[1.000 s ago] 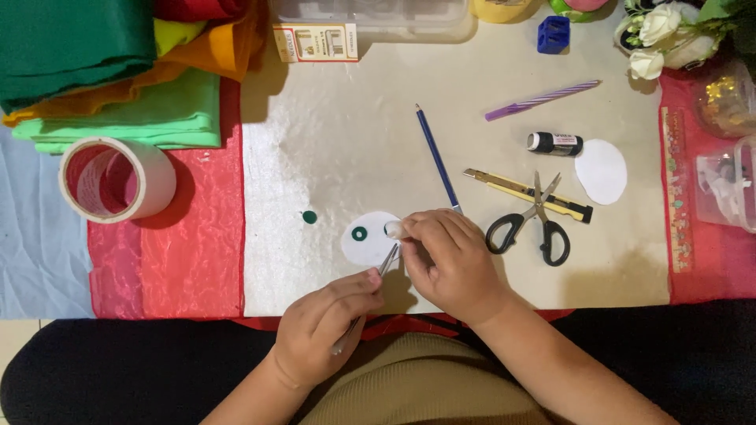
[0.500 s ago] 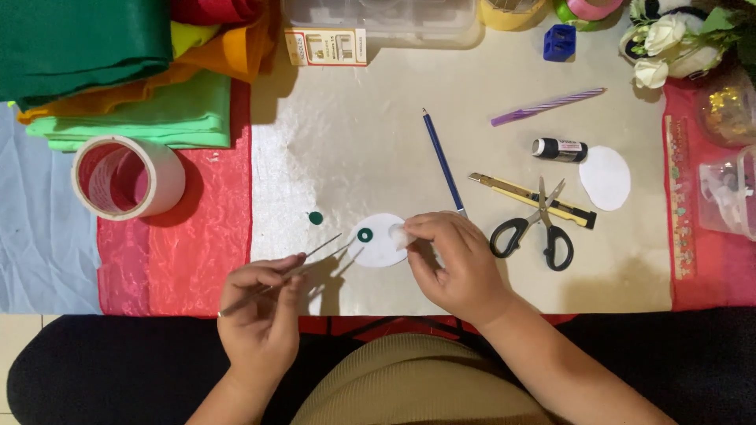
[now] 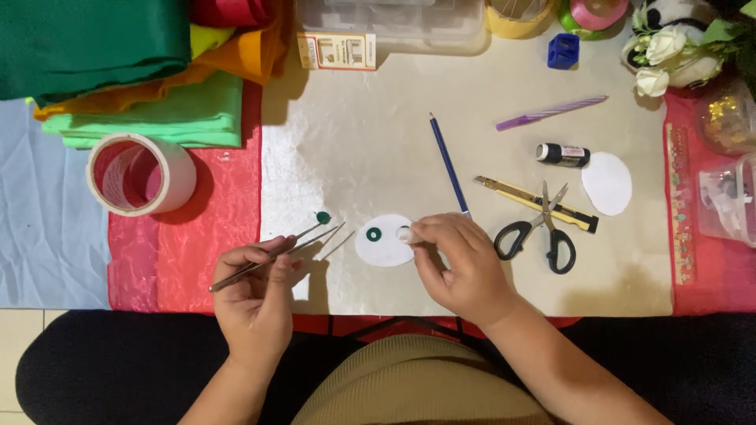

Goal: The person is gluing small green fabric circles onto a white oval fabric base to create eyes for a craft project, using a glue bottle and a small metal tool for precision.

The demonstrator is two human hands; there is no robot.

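1. Left hand [image 3: 253, 293]: closed in a pinch round metal tweezers [image 3: 276, 253], held about mid-length. Tips point up-right toward a small green bead [image 3: 322, 217] on the surface [image 3: 354, 149]; tips near it, not touching, nothing visibly held in them.
2. Right hand [image 3: 461, 267]: fingers curled, thumb & index tips pressing the right edge of a white oval cutout [image 3: 383, 244]. Can't tell if anything small sits under the fingertips.
3. Cutout lies flat near the front edge of the surface, between both hands. One green ring [image 3: 373, 234] already on its left half.
4. Nearby: blue pencil [image 3: 448, 164] just above the right hand; scissors [image 3: 543, 230] lying across a yellow cutter [image 3: 535, 203] to the right; second white oval [image 3: 607, 182] & small black-capped bottle [image 3: 562, 154] further right; tape roll [image 3: 140, 173] well to the left.
5. Risks, as I judge them:
   - Bead is tiny & round; a hard tweezer squeeze could flick it off the surface.
   - Surface cover looks glossy, so the cutout may slide if the right hand eases its press.
   - If the ring isn't bonded yet, a nudge from the tweezer tips could shift it.
   - Right wrist is close to the scissors; a sideways move could knock them.
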